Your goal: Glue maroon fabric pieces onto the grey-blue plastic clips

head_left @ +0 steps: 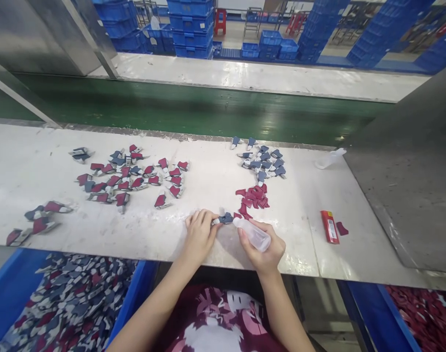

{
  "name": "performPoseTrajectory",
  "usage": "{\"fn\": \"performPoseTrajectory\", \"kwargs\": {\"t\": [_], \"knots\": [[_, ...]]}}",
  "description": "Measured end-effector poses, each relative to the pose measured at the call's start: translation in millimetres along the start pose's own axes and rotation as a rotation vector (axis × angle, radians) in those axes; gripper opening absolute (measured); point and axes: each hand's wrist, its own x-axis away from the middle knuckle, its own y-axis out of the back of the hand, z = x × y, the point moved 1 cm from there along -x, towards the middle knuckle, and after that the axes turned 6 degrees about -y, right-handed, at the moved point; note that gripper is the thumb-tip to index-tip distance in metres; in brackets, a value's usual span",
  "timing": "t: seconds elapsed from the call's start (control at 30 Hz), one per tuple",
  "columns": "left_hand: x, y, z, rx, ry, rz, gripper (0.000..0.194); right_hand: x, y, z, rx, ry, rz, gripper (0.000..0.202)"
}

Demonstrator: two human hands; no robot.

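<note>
Between the fingertips of my left hand (201,233) is a small blue-grey part (226,218) with a pale end, held just above the white table. My right hand (265,247) is wrapped round a translucent squeeze bottle (256,234), its tip pointing left, close to the part. Right behind the bottle's tip lies a pile of loose red pieces (255,196). Farther back is a group of blue-grey parts (265,159). To the left, many parts with red and grey faces (123,183) are spread over the table.
A red packet (330,227) lies right of my hands beside a red piece (342,228); a clear bottle (330,159) is behind. Below the table edge are blue bins (144,283) of parts. Metal panels (413,166) flank the table, and a green belt (193,110) runs behind.
</note>
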Motion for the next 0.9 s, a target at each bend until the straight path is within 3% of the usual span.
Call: {"fn": "performPoseTrajectory", "kwargs": {"t": [0.5, 0.9], "knots": [[0.1, 0.6, -0.2, -0.025, -0.011, 0.006, 0.005, -1.2, -2.4, 2.6, 0.014, 0.02, -0.002, 0.021], [0.0, -1.8, 0.3, -0.016, -0.004, 0.003, 0.005, 6.8, 3.2, -1.0, -0.004, -0.074, -0.039, 0.015]]}}
